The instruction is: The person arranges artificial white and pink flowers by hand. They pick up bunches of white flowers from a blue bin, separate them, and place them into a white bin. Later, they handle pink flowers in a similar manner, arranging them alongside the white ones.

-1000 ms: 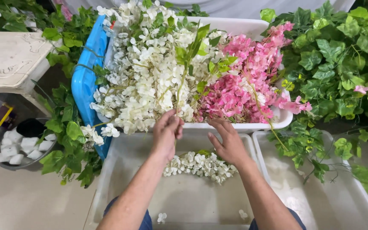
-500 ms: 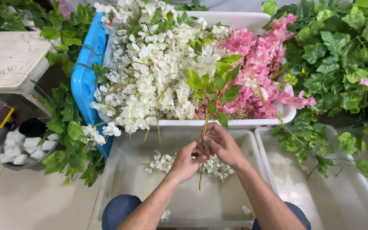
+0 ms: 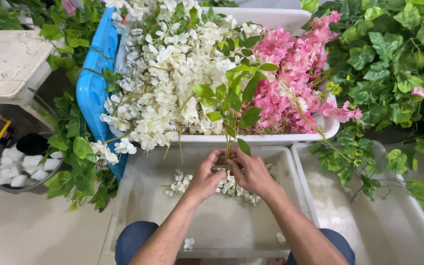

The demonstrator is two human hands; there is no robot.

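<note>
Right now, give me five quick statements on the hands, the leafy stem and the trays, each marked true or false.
1. Both hands hold one leafy stem upright. True: the left hand and the right hand meet at its base.
2. The stem carries pink blossoms. False: it shows only green leaves.
3. Loose white petals lie in the grey tray under the hands. True.
4. The pink flowers fill the blue tub. False: they lie in the white tray beside the white flowers; the blue tub stands to the left.
5. The tray on the right is heaped with flowers. False: only ivy trails over its edge.
</note>
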